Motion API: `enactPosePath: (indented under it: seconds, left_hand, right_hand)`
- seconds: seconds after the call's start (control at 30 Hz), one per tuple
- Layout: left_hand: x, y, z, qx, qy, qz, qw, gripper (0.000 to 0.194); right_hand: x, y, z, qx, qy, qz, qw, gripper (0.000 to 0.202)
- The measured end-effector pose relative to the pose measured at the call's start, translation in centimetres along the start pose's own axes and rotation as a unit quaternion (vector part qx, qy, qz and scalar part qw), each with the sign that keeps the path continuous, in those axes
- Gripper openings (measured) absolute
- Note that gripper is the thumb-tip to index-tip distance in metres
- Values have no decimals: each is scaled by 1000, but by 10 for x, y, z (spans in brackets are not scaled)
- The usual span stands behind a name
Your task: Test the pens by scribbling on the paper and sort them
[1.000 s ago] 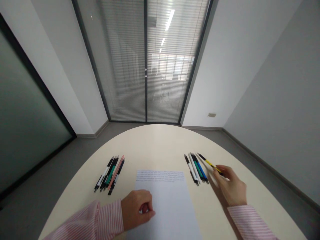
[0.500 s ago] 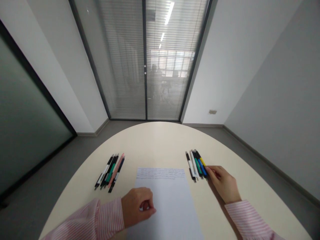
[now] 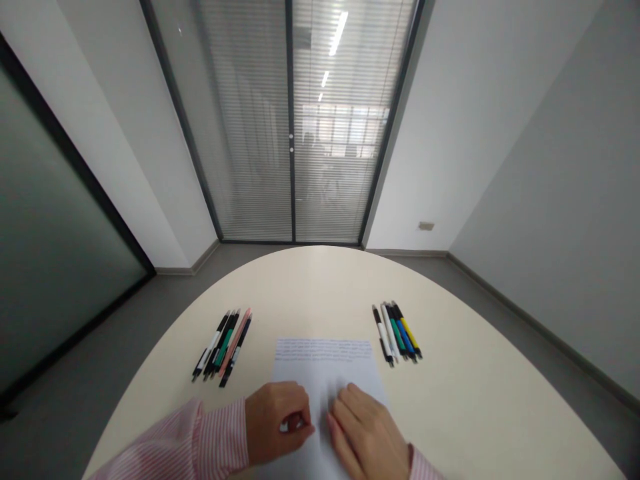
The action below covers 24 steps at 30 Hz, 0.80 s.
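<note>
My left hand (image 3: 280, 421) is curled closed over the left side of a sheet of paper (image 3: 320, 373) with lines of handwriting at its top. A bit of white shows in the gap between its fingers; I cannot make out what it is. Close beside it, my right hand (image 3: 367, 430) rests over the right side of the sheet, fingers bent together and slightly blurred, their tips turned out of sight. To the right lies a row of several pens, including a yellow and black pen (image 3: 409, 328), a blue pen (image 3: 403, 335) and a white pen (image 3: 389, 327).
On the left of the round table (image 3: 320, 287) lies another group of several pens, among them a pink pen (image 3: 235, 342) and a green and black pen (image 3: 224, 347). Beyond the table's far edge stands a glass partition with blinds (image 3: 250, 167).
My right hand has let go of the yellow and black pen at the right row and moved left onto the sheet, beside my left hand. My left hand has hardly moved.
</note>
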<state>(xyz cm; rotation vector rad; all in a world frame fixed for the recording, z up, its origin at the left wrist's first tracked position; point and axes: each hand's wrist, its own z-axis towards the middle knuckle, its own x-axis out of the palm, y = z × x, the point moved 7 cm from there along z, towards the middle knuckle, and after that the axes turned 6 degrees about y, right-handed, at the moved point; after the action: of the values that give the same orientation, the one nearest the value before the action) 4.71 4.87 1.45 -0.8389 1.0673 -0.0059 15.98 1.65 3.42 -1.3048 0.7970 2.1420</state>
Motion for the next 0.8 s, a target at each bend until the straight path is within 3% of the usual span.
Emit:
enactPosePath:
  seconds: [0.17, 0.37, 0.47, 0.57, 0.67, 0.73, 0.8]
  left_hand:
    - [2, -4, -1, 39, 4, 28, 999, 7]
    - [2, -19, -3, 92, -1, 66, 994, 10]
    - [-12, -20, -2, 90, -57, 119, 987, 4]
    - [-45, 1, -4, 27, -161, 213, 963, 15]
    - [-85, 37, -14, -83, -245, 304, 917, 15]
    - [-104, 61, -23, -174, -250, 354, 884, 18]
    - [-113, 83, -31, -261, -207, 375, 865, 22]
  right_hand:
    - [26, 8, 2, 1, 42, -20, 999, 11]
    - [26, 7, 2, -4, 45, -37, 998, 11]
    - [26, 7, 3, -1, 56, -30, 998, 11]
    - [24, 6, 3, -2, 60, -25, 998, 11]
    - [22, 6, 3, -3, 64, -22, 998, 11]
    - [21, 5, 2, -2, 67, -22, 998, 12]
    - [21, 5, 2, -1, 73, -23, 997, 12]
